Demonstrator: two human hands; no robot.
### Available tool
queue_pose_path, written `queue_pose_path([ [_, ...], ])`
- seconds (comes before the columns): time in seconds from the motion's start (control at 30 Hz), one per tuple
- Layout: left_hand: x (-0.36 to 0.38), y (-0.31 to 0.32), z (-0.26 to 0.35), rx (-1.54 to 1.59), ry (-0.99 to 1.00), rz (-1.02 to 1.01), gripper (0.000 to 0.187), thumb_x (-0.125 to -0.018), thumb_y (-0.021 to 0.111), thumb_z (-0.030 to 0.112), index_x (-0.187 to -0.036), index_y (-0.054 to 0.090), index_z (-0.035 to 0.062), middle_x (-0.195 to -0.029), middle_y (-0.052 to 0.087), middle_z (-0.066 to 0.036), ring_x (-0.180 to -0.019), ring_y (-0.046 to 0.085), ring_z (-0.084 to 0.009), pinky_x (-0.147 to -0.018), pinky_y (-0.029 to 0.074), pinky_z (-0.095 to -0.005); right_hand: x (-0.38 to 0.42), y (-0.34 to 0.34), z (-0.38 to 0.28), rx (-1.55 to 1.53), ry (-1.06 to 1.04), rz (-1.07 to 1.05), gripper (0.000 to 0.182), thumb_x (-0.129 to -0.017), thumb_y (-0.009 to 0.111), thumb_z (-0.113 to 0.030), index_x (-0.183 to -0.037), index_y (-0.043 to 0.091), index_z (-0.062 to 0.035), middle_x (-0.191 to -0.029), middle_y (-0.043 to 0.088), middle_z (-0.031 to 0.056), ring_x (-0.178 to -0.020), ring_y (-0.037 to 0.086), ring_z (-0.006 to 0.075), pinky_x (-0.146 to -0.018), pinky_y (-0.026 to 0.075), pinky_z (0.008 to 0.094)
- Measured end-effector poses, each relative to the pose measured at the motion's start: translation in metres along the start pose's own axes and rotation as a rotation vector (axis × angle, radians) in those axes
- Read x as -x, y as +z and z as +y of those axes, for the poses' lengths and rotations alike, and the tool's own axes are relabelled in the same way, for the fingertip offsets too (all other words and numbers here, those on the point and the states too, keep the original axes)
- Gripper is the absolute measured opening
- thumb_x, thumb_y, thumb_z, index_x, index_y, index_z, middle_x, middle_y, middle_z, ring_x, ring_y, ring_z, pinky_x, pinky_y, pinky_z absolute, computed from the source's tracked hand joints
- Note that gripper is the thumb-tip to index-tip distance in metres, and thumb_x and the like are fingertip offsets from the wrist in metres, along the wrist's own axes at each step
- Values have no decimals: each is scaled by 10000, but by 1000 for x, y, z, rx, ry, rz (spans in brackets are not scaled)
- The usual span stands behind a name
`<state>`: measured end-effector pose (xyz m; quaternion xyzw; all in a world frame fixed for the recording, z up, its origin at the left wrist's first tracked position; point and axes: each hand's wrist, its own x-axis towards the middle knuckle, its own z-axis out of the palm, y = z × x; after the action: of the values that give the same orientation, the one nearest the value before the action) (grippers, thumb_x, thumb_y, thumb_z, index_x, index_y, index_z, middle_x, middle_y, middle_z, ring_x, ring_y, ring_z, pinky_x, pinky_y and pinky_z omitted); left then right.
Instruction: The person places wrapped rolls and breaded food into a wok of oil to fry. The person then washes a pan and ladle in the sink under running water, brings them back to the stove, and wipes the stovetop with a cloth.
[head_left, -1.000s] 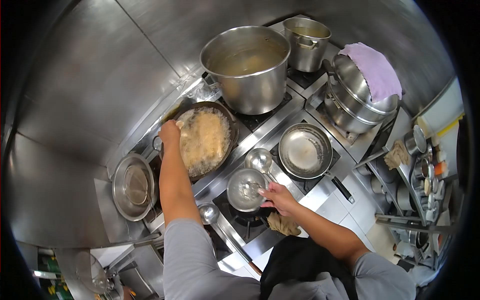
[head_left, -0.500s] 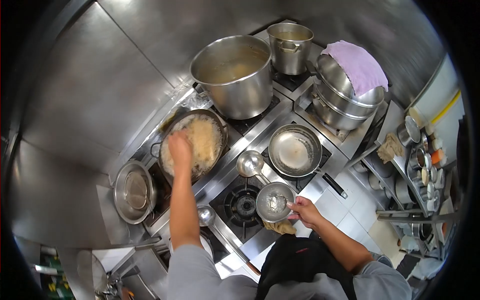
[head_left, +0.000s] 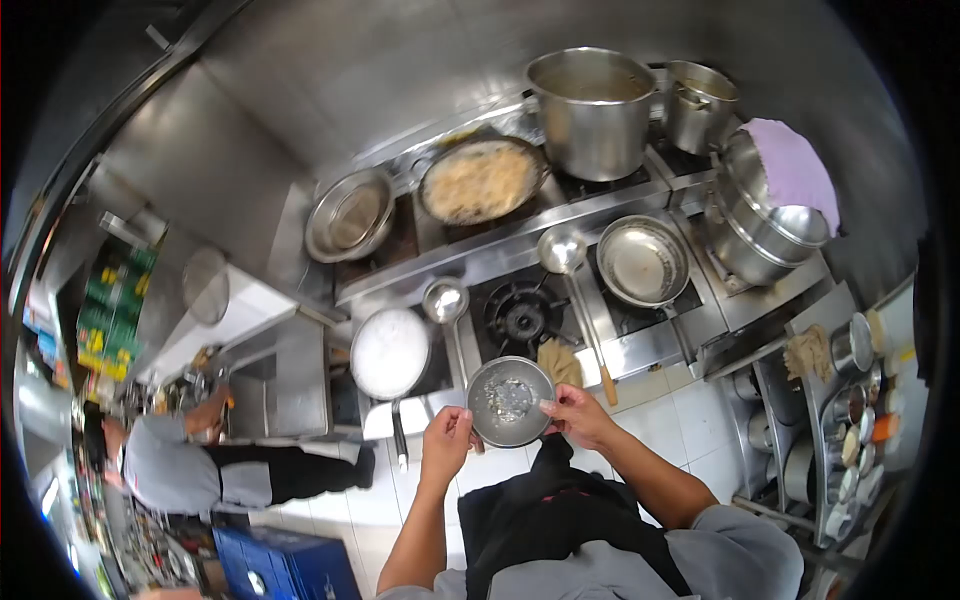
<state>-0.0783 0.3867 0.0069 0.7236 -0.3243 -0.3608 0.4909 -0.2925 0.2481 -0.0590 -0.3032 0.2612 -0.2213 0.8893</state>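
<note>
A grey metal bowl [head_left: 488, 421] with white residue inside is held over the front edge of the stove. My right hand [head_left: 579, 416] grips its right rim between thumb and fingers. Beside the left rim is my left hand [head_left: 450, 440], its fingers pressed together; whether it touches the bowl or holds anything is too small to tell. On the back burner, a wok [head_left: 480, 182] holds golden food in bubbling oil. Two ladles [head_left: 562, 249] [head_left: 446, 300] lie on either side of the bare front burner [head_left: 524, 318].
A large stockpot [head_left: 594, 125], a smaller pot [head_left: 698, 108] and a steamer [head_left: 764, 215] stand along the back right. Frying pans [head_left: 643, 261] [head_left: 391, 353] flank the burner. A co-worker [head_left: 190, 460] is at the left, near a blue crate [head_left: 285, 565]. Shelves with containers stand right.
My left hand has left the wok and come down beside the bowl. The view has turned left, bringing the co-worker, the crate and the white-filled pan into fuller sight.
</note>
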Motion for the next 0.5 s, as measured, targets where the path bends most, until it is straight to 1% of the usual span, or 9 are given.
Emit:
queue_pose_path([
  [0.1,49,-36,-11,-17,-24,15,176,-950,603,149,-857,540,14,-713,594,-39,-601,584,-79,-517,496,-232,11,29,36,7,98,-111,175,-929,655,-166,-834,508,-147,-843,573,-29,-735,597,97,-668,580,317],
  [0.17,70,-62,-27,94,-47,69,159,-936,604,116,-827,546,15,-686,582,-33,-591,581,-89,-538,555,-268,21,56,50,54,88,-127,151,-940,640,-178,-858,517,-150,-868,567,-36,-795,598,91,-689,586,339],
  [0.2,77,-79,-37,160,-96,125,147,-935,601,115,-833,559,19,-687,584,-30,-585,580,-92,-537,554,-268,23,69,56,67,97,-171,85,-968,593,-198,-929,528,-158,-1018,595,-10,-932,619,141,-730,583,359],
  [0.23,82,-95,-48,226,-139,172,135,-935,598,115,-838,572,24,-688,585,-26,-580,579,-95,-537,554,-267,26,82,59,118,96,-183,92,-985,561,-220,-969,529,-135,-1173,583,40,-1015,617,184,-745,587,378],
  [0.3,87,-143,-69,345,-138,268,112,-935,581,115,-865,604,30,-697,593,-23,-574,582,-107,-537,554,-272,28,94,69,181,114,-168,135,-989,553,-236,-989,523,-104,-1253,564,85,-1024,624,207,-752,588,392],
  [0.33,83,-170,-78,381,-158,343,114,-935,566,127,-891,620,36,-697,592,-23,-580,587,-119,-552,559,-292,26,95,75,185,117,-169,135,-989,553,-236,-989,523,-104,-1253,564,85,-1024,624,207,-752,588,392],
  [0.43,64,-263,-115,484,-152,541,122,-922,563,135,-942,607,23,-797,600,-57,-665,613,-170,-621,571,-344,13,74,95,287,82,-48,160,-985,556,-235,-1018,535,-79,-1282,554,116,-1000,632,213,-763,588,396],
  [0.47,48,-300,-139,532,-195,576,103,-913,566,120,-938,591,23,-844,595,-71,-723,630,-200,-657,573,-355,1,55,108,436,100,37,181,-971,577,-246,-1023,551,-75,-1265,568,117,-985,636,205,-753,585,371],
  [0.5,38,-333,-162,583,-159,577,99,-903,578,110,-941,590,19,-901,608,-86,-784,642,-220,-683,569,-353,-5,37,123,573,128,138,203,-956,598,-257,-1028,567,-70,-1247,582,119,-969,639,197,-743,582,347],
])
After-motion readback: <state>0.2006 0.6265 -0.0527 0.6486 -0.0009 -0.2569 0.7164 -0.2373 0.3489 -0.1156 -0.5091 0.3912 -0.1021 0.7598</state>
